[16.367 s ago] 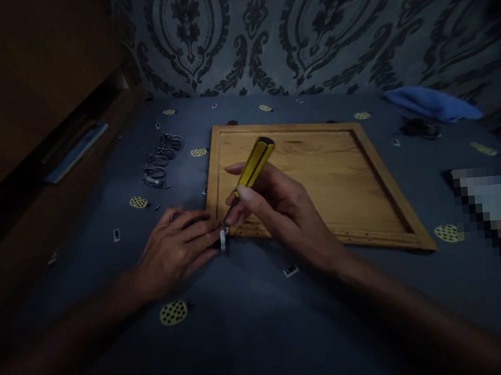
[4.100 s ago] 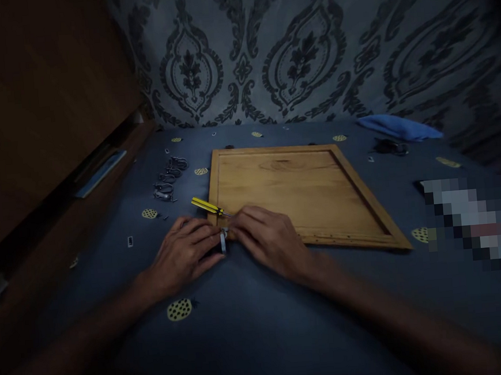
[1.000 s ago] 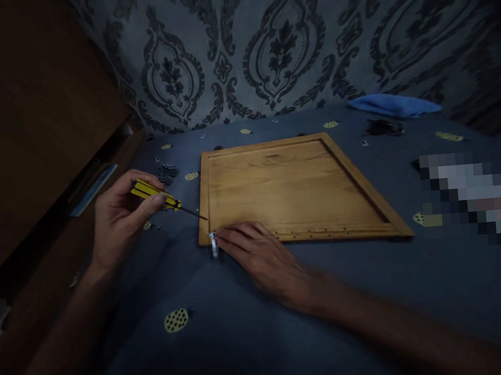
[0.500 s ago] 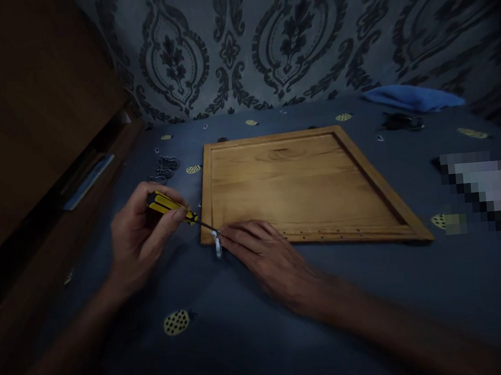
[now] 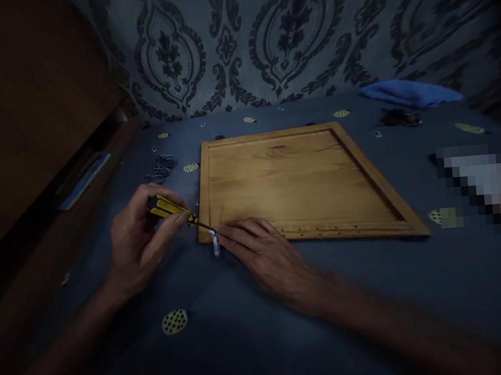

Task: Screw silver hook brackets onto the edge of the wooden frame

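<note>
Head view: left hand [image 5: 136, 245] holds one screwdriver [image 5: 170, 208] at one panel [image 5: 291, 178].

Left grip [image 5: 133, 243] curled, raised; right grip [image 5: 267, 256] low, palm-down

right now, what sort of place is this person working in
Likely a room in a home, perhaps a bedroom: the pineapple-print cover looks like bedding, the backdrop has an ornate leafy pattern, and brown furniture stands on the left.

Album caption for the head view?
Left hand holds a yellow-black screwdriver at a silver metal fitting; right hand rests on the rectangular wooden panel.
</note>
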The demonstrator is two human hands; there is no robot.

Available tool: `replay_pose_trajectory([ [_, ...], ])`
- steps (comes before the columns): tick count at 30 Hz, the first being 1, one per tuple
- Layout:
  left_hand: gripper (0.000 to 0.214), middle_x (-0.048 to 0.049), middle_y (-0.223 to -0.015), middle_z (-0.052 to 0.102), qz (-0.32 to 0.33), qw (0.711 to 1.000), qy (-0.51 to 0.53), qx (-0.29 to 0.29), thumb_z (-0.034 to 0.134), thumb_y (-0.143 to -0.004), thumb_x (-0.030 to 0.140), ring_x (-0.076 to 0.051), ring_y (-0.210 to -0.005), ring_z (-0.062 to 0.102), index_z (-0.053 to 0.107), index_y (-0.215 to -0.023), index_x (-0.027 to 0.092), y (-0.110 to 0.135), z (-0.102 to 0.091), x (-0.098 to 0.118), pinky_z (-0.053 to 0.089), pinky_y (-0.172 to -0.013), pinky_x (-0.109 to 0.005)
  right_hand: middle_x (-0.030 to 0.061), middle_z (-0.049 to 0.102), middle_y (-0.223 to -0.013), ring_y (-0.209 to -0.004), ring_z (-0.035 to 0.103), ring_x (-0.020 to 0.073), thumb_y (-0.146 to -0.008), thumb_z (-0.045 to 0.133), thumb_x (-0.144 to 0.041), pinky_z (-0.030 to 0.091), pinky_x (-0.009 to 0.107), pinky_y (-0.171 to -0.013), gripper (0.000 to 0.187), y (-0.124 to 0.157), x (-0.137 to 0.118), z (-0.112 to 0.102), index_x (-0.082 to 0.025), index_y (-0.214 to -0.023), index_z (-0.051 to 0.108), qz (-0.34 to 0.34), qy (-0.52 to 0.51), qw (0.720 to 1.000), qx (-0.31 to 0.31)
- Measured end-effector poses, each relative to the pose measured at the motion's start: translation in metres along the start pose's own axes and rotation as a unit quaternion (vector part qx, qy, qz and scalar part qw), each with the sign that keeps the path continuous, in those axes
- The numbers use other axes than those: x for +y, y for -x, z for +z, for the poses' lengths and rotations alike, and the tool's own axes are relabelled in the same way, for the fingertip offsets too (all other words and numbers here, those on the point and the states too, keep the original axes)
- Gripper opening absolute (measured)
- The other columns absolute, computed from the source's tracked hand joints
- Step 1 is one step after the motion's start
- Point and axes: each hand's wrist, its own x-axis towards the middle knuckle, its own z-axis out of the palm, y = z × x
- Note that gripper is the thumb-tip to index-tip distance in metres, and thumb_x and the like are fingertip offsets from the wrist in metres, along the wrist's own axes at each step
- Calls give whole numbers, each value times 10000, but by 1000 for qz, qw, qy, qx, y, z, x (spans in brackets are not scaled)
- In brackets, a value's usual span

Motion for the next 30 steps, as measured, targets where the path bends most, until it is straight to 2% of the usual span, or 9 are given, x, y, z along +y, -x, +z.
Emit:
replay_pose_trajectory([
  [5,69,4,-868,670,16,1000,0,-7,662,-985,296,-165,-821,656,641,-973,232,-2,1,0,539,-690,-291,163,712,-1241,-1170,582,260,-1048,373,-100,494,451,-969,380,1,0,-1,-69,-1361,586,6,1,1000,-12],
  [10,42,8,-889,671,6,1000,-5,-21,657,-978,268,-159,-807,651,638,-1002,238,-3,0,1,532,-681,-277,135,708,-1265,-1189,586,249,-1032,406,-80,482,445,-997,398,-1,-1,-1,-124,-1390,573,17,-2,999,-28],
  [13,51,1,-886,671,-2,1000,-2,-25,655,-972,266,-156,-795,649,642,-1007,232,-6,2,4,540,-681,-266,153,697,-1297,-1207,585,257,-1023,437,-82,488,454,-1006,388,-2,-1,-2,-104,-1384,577,20,0,999,-29],
  [21,278,4,-830,636,-25,994,47,-91,788,-869,432,-135,-717,624,655,-950,201,-35,9,13,556,-622,-224,148,696,-1315,-1212,599,264,-1024,470,-106,505,465,-1003,368,-4,-2,-2,-113,-1368,601,23,15,999,-43],
  [25,373,-5,-897,674,-15,991,70,-110,816,-828,462,-153,-772,674,634,-1029,206,-45,13,10,583,-672,-242,151,699,-1316,-1224,593,263,-1020,470,-93,501,453,-1020,353,-5,-2,-1,-94,-1340,619,21,27,999,-33],
  [30,363,-21,-954,675,-3,994,75,-82,771,-881,324,-165,-828,709,604,-1184,214,-34,18,6,613,-757,-274,148,697,-1320,-1230,583,259,-1021,458,-93,505,469,-1012,367,-4,-3,-1,-95,-1360,600,23,27,998,-46],
])
